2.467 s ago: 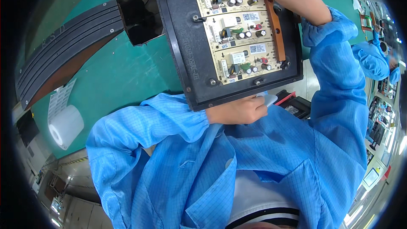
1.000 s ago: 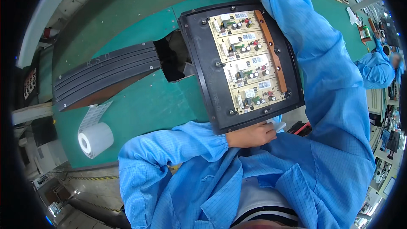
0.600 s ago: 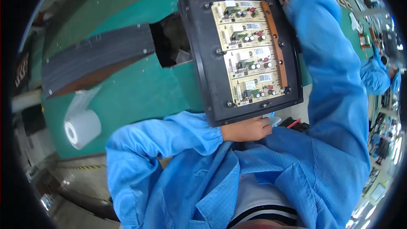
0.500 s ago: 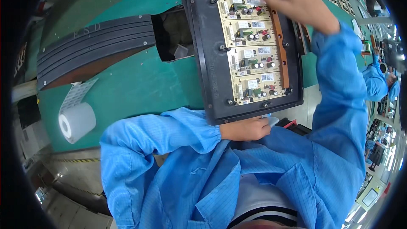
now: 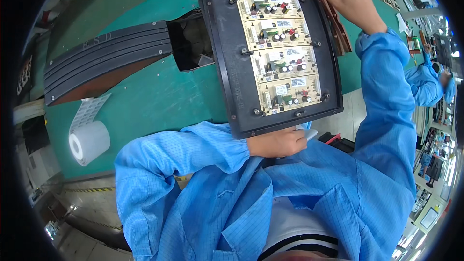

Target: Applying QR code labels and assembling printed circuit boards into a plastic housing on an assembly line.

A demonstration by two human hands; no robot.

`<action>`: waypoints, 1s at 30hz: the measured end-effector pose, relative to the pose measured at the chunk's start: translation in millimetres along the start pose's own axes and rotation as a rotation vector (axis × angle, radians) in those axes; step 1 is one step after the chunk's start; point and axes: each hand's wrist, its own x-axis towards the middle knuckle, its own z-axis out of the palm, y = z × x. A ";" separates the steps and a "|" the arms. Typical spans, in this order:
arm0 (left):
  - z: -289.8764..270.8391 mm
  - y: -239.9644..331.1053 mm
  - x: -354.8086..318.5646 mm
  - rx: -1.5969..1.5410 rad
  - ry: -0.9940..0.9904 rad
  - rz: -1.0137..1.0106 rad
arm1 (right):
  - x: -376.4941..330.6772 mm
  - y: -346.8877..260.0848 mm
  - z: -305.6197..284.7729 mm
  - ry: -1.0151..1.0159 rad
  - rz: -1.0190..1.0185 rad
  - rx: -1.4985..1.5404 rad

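One green desk spreads behind everything, bending toward the picture's rim. The right arm, in a blue sleeve, rises along the right side, bent at the elbow, with its wrist high. The left arm lies crosswise in front of the chest, its forearm beside the near edge of a black tray. That tray sits slightly tilted at the middle, and a long, ridged black block stands to its left. Four cream circuit boards lie stacked in a column inside the tray, ringed by small pegs. A white roll rests near the desk's left end.

The right hand is at the tray's far right corner, thumb and fingers spread wide, with nothing visible between them. The left hand is curled below the near edge; a whitish piece shows beside its knuckles, and whether the fingers grip it I cannot tell.

Half a second ago a brown strip ran down the boards' right side; now white connectors show there, and brown strips lie just outside the tray, by the right hand.
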 end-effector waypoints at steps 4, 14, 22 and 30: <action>-0.2 -0.5 -2.5 0.048 0.027 -0.016 | 23.9 -10.5 24.1 -0.205 0.748 -0.771; 7.4 -3.2 -4.9 0.026 0.088 -0.001 | 52.2 -32.7 73.7 -0.226 0.523 -0.750; 2.2 0.0 -1.9 0.058 0.030 0.007 | 47.1 -35.8 98.3 -0.335 0.413 -0.506; 1.3 -4.8 -0.1 0.018 0.094 0.024 | 42.8 -43.4 95.3 -0.339 0.308 -0.495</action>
